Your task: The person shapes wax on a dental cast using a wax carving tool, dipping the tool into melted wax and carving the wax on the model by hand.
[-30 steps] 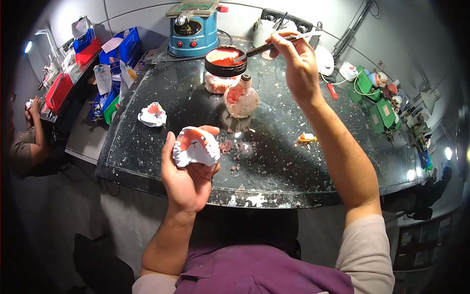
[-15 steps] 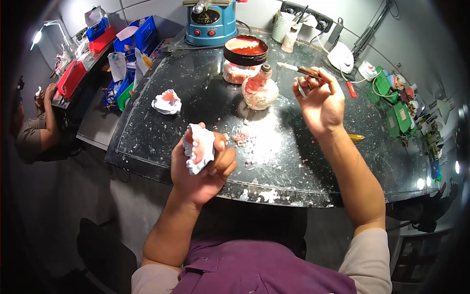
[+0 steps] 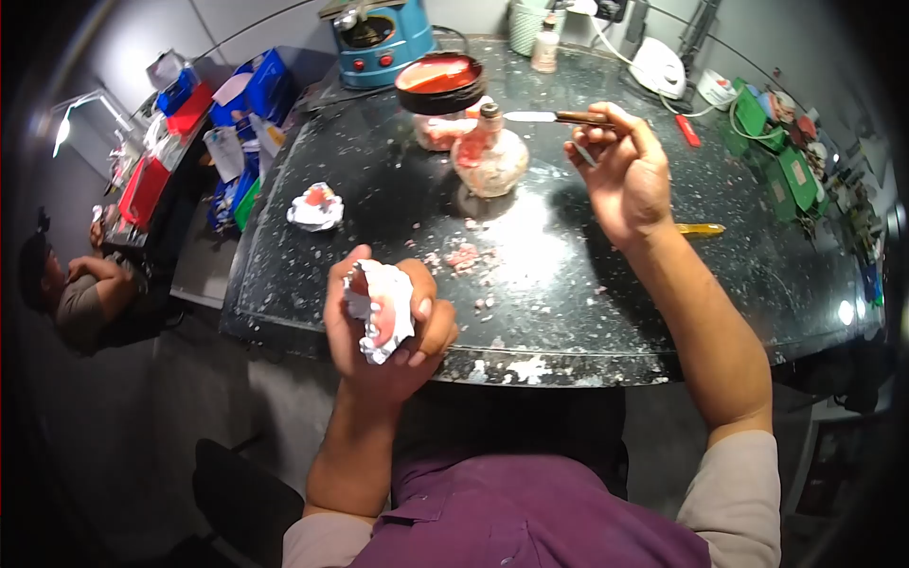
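Observation:
A white dental cast with pink wax [image 3: 383, 308] is held upright near the table's front edge, with the fingers of my left hand [image 3: 390, 331] wrapped round it. My right hand [image 3: 625, 175] pinches the dark handle of a wax knife [image 3: 559, 117], whose pale blade points left, close to the neck of a round wax-smeared glass burner [image 3: 490, 163]. Behind the burner, a black-rimmed pan of red wax [image 3: 440, 83] rests on a pink and white base. Another white cast with pink wax [image 3: 315, 207] sits on the table at the left.
Wax scraps [image 3: 463, 257] lie on the black table [image 3: 606, 327]. A blue machine [image 3: 383, 47] stands at the back, a small bottle [image 3: 544, 47] to its right. Near my right forearm is a yellow tool [image 3: 701, 230]. Green trays [image 3: 795, 175] line the right side; a person [image 3: 90, 293] sits far left.
My right hand has come down from above the wax pan, bringing the knife beside the burner. The cast in my left hand has turned sideways. The view has shifted.

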`<control>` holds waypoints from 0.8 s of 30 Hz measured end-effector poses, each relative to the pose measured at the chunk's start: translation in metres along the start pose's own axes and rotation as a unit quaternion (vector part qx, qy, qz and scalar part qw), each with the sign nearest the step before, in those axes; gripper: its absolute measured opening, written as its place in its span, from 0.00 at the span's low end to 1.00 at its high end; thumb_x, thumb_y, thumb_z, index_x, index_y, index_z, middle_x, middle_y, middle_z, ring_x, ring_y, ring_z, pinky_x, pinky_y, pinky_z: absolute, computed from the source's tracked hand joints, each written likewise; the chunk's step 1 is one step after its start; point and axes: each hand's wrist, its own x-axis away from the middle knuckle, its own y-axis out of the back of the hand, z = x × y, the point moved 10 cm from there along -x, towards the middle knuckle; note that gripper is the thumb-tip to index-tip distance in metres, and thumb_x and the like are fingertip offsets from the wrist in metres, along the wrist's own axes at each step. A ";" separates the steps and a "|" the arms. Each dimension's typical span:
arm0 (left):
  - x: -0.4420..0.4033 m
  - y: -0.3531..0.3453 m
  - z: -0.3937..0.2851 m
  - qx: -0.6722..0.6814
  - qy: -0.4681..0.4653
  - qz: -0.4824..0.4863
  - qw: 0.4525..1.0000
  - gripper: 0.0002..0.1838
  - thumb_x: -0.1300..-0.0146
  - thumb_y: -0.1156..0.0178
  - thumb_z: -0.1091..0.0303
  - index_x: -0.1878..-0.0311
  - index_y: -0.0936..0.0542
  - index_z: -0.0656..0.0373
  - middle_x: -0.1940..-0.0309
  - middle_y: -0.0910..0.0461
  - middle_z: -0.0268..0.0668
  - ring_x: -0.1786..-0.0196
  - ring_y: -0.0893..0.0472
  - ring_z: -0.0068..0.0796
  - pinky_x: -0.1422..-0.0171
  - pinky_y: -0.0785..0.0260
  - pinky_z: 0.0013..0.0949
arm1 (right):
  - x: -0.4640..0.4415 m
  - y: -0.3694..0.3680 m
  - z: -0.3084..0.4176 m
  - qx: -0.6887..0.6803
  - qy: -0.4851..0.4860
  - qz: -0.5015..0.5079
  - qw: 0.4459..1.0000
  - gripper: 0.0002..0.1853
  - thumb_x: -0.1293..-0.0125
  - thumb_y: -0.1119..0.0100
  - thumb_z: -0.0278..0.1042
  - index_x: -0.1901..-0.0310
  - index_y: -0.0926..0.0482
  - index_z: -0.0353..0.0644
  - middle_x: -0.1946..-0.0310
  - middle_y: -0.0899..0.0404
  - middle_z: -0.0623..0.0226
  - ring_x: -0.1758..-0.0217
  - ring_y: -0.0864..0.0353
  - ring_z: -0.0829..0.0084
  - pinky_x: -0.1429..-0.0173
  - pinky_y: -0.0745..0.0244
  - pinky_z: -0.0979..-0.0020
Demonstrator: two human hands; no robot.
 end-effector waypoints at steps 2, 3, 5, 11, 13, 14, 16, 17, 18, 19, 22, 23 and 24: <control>-0.002 0.011 -0.003 -0.013 -0.021 -0.010 1.000 0.35 0.34 0.69 0.40 0.64 0.27 0.67 0.86 0.30 0.44 0.85 0.29 0.38 0.81 0.34 0.33 | -0.002 -0.001 0.004 0.026 0.027 0.022 0.999 0.11 0.31 0.50 0.38 0.60 0.23 0.40 0.72 0.24 0.69 0.63 0.25 0.73 0.47 0.32 0.66; -0.004 0.001 0.003 -0.008 -0.017 -0.008 1.000 0.35 0.34 0.69 0.40 0.64 0.27 0.67 0.86 0.30 0.44 0.85 0.29 0.38 0.81 0.34 0.33 | -0.002 -0.001 0.006 0.046 0.038 0.031 0.998 0.11 0.30 0.51 0.38 0.58 0.23 0.41 0.71 0.24 0.69 0.62 0.24 0.74 0.48 0.32 0.67; -0.002 -0.001 -0.005 -0.087 -0.080 -0.147 0.982 0.33 0.33 0.66 0.41 0.60 0.29 0.68 0.84 0.29 0.45 0.85 0.29 0.38 0.86 0.39 0.30 | -0.001 -0.004 0.009 0.061 0.048 0.032 0.996 0.11 0.30 0.52 0.38 0.57 0.24 0.42 0.70 0.23 0.69 0.61 0.24 0.75 0.48 0.31 0.68; -0.001 0.007 -0.005 -0.108 -0.088 -0.119 0.983 0.41 0.40 0.62 0.43 0.32 0.42 0.68 0.64 0.23 0.51 0.63 0.21 0.42 0.77 0.31 0.31 | 0.002 -0.008 0.010 0.103 0.066 0.029 0.992 0.11 0.29 0.51 0.38 0.56 0.23 0.42 0.66 0.22 0.69 0.58 0.23 0.77 0.47 0.32 0.70; -0.001 0.006 -0.002 -0.113 -0.093 -0.116 0.982 0.42 0.40 0.63 0.44 0.30 0.43 0.68 0.63 0.22 0.51 0.61 0.21 0.41 0.73 0.29 0.33 | 0.002 -0.008 0.010 0.106 0.067 0.032 0.992 0.11 0.29 0.51 0.38 0.55 0.23 0.42 0.66 0.21 0.69 0.58 0.23 0.77 0.47 0.32 0.70; 0.001 0.008 -0.005 -0.159 -0.125 -0.144 0.969 0.41 0.39 0.63 0.44 0.30 0.43 0.68 0.61 0.22 0.52 0.60 0.21 0.41 0.69 0.28 0.35 | 0.002 -0.009 0.010 0.109 0.067 0.034 0.991 0.11 0.29 0.51 0.38 0.55 0.23 0.42 0.65 0.21 0.69 0.58 0.23 0.77 0.47 0.32 0.70; 0.005 0.008 -0.011 -0.216 -0.169 -0.148 0.950 0.40 0.38 0.65 0.45 0.32 0.39 0.67 0.56 0.22 0.54 0.56 0.21 0.44 0.60 0.27 0.39 | 0.002 -0.010 0.009 0.107 0.063 0.037 0.992 0.11 0.29 0.51 0.38 0.55 0.23 0.42 0.65 0.21 0.69 0.57 0.23 0.77 0.47 0.32 0.70; 0.006 0.008 -0.012 -0.217 -0.172 -0.151 0.949 0.40 0.38 0.65 0.45 0.32 0.39 0.67 0.56 0.22 0.54 0.56 0.21 0.44 0.60 0.27 0.39 | 0.002 -0.010 0.008 0.104 0.061 0.039 0.992 0.11 0.29 0.51 0.38 0.55 0.23 0.42 0.65 0.21 0.69 0.57 0.23 0.77 0.47 0.32 0.70; 0.006 0.009 -0.010 -0.193 -0.167 -0.160 0.953 0.38 0.38 0.67 0.46 0.31 0.40 0.66 0.54 0.23 0.55 0.54 0.21 0.47 0.58 0.26 0.41 | 0.002 -0.009 0.008 0.105 0.059 0.036 0.992 0.11 0.29 0.51 0.39 0.55 0.23 0.42 0.65 0.21 0.69 0.56 0.23 0.76 0.46 0.33 0.69; 0.007 0.012 -0.009 -0.169 -0.164 -0.170 0.957 0.37 0.37 0.68 0.48 0.31 0.41 0.64 0.52 0.24 0.55 0.52 0.21 0.49 0.57 0.25 0.43 | 0.003 -0.010 0.007 0.104 0.056 0.039 0.992 0.11 0.29 0.51 0.39 0.55 0.23 0.42 0.65 0.21 0.69 0.56 0.23 0.76 0.46 0.33 0.69; 0.007 0.006 -0.014 -0.216 -0.172 -0.148 0.950 0.35 0.38 0.63 0.55 0.30 0.45 0.64 0.45 0.29 0.57 0.47 0.23 0.52 0.56 0.25 0.44 | 0.002 -0.008 0.006 0.102 0.054 0.034 0.993 0.12 0.29 0.52 0.40 0.54 0.23 0.43 0.64 0.21 0.69 0.56 0.23 0.75 0.46 0.33 0.68; 0.008 0.005 -0.017 -0.280 -0.186 -0.169 0.927 0.35 0.39 0.60 0.58 0.30 0.46 0.65 0.43 0.30 0.58 0.45 0.24 0.51 0.57 0.24 0.42 | 0.002 -0.009 0.006 0.102 0.053 0.037 0.993 0.12 0.29 0.52 0.40 0.54 0.23 0.43 0.64 0.21 0.69 0.56 0.23 0.75 0.46 0.33 0.68; 0.008 0.001 -0.015 -0.301 -0.190 -0.159 0.921 0.37 0.43 0.58 0.71 0.27 0.52 0.63 0.45 0.30 0.54 0.47 0.24 0.44 0.56 0.25 0.38 | 0.002 -0.008 0.006 0.100 0.051 0.034 0.993 0.12 0.29 0.52 0.40 0.54 0.23 0.43 0.64 0.21 0.69 0.55 0.23 0.75 0.45 0.33 0.68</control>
